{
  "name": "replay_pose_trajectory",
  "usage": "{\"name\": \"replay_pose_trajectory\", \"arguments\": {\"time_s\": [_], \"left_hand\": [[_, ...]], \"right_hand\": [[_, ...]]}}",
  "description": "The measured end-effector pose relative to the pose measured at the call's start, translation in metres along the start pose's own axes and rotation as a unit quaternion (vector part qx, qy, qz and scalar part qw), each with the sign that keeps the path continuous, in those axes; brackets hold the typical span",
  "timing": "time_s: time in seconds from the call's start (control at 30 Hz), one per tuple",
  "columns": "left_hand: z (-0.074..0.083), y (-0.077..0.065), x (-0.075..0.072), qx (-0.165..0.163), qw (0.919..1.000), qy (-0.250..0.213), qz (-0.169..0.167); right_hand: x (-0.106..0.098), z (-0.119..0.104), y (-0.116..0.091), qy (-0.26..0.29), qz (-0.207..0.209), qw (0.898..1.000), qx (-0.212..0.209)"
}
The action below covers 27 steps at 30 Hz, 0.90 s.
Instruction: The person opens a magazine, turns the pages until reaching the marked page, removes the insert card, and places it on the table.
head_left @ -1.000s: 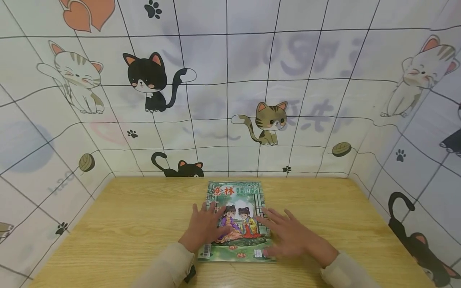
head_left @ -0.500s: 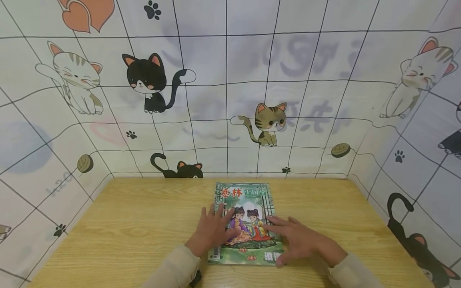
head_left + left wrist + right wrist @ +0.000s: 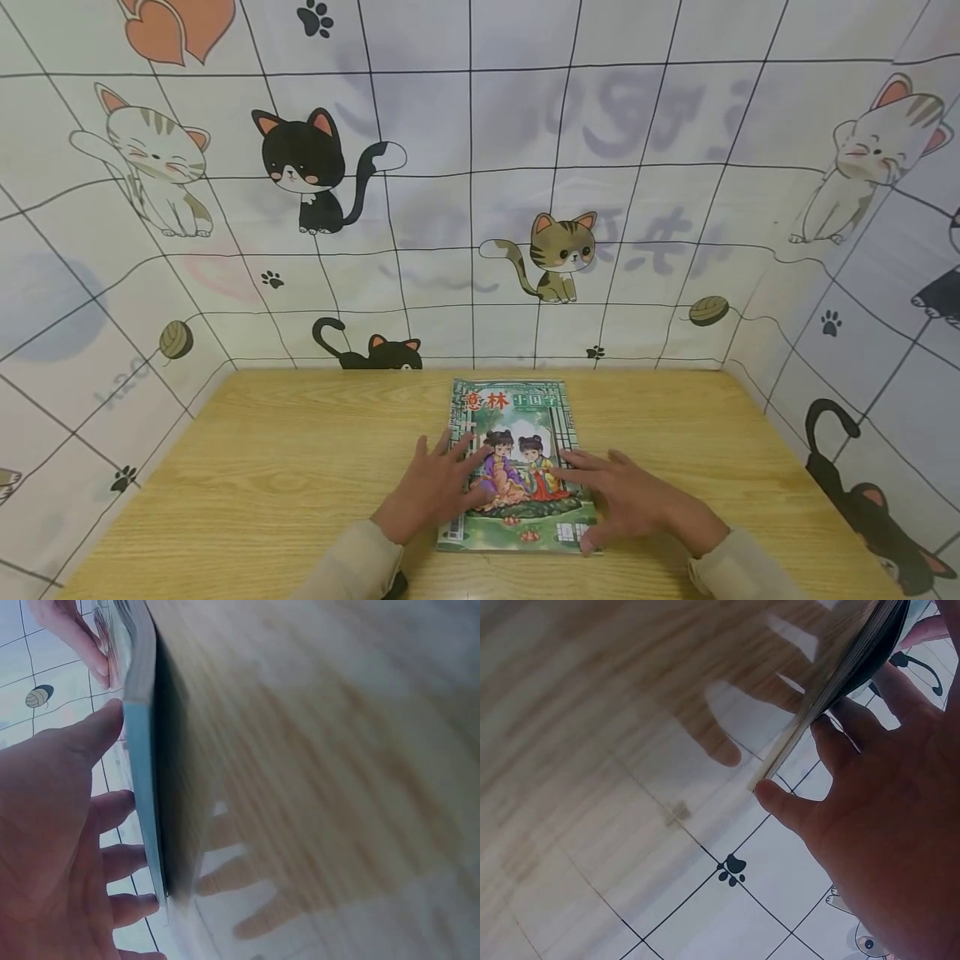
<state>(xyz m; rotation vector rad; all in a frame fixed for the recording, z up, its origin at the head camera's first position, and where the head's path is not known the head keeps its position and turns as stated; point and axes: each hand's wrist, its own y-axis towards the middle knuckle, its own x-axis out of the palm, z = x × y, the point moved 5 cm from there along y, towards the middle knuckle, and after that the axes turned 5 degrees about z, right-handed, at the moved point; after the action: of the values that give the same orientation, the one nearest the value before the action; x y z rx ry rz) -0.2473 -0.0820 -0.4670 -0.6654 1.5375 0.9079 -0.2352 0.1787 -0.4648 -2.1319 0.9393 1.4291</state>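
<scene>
A magazine (image 3: 517, 417) with a green cover and two cartoon figures lies flat on the wooden table. My left hand (image 3: 427, 492) rests on its left side, fingers spread over the cover. On the opposite side, my right hand (image 3: 637, 504) touches the cover with its fingers, its thumb by the lower right corner. The left wrist view shows the magazine's blue-green spine (image 3: 142, 765) with left fingertips along it. Page edges (image 3: 799, 731) appear beside the right thumb in the right wrist view. Neither hand curls round the magazine.
The light wooden table (image 3: 300, 442) extends on both sides of the magazine. Behind it hangs a white gridded backdrop (image 3: 427, 208) printed with cartoon cats, which also stands along both sides. A small dark object (image 3: 396, 585) shows near the left sleeve.
The magazine has shifted right across the table, with both hands moving right. In the last half second, my left hand has eased slightly left while the right hand stays nearly in place.
</scene>
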Motion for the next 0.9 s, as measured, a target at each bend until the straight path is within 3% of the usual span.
{"name": "replay_pose_trajectory", "arguments": {"time_s": [0.3,0.53,0.73,0.9], "left_hand": [[0.004,0.001,-0.004,0.006,0.9998,-0.014,-0.009],[0.018,-0.002,-0.006,0.051,0.9972,-0.049,-0.022],[0.024,-0.006,-0.008,0.062,0.9947,-0.066,-0.05],[0.025,-0.009,-0.013,0.08,0.994,-0.071,-0.023]], "right_hand": [[-0.005,0.0,0.003,0.003,-0.009,1.0,0.007],[-0.012,-0.001,0.007,0.0,-0.007,1.0,0.029],[-0.021,-0.003,0.011,-0.023,0.026,0.999,0.011],[-0.028,-0.008,0.013,-0.032,0.056,0.998,-0.011]]}}
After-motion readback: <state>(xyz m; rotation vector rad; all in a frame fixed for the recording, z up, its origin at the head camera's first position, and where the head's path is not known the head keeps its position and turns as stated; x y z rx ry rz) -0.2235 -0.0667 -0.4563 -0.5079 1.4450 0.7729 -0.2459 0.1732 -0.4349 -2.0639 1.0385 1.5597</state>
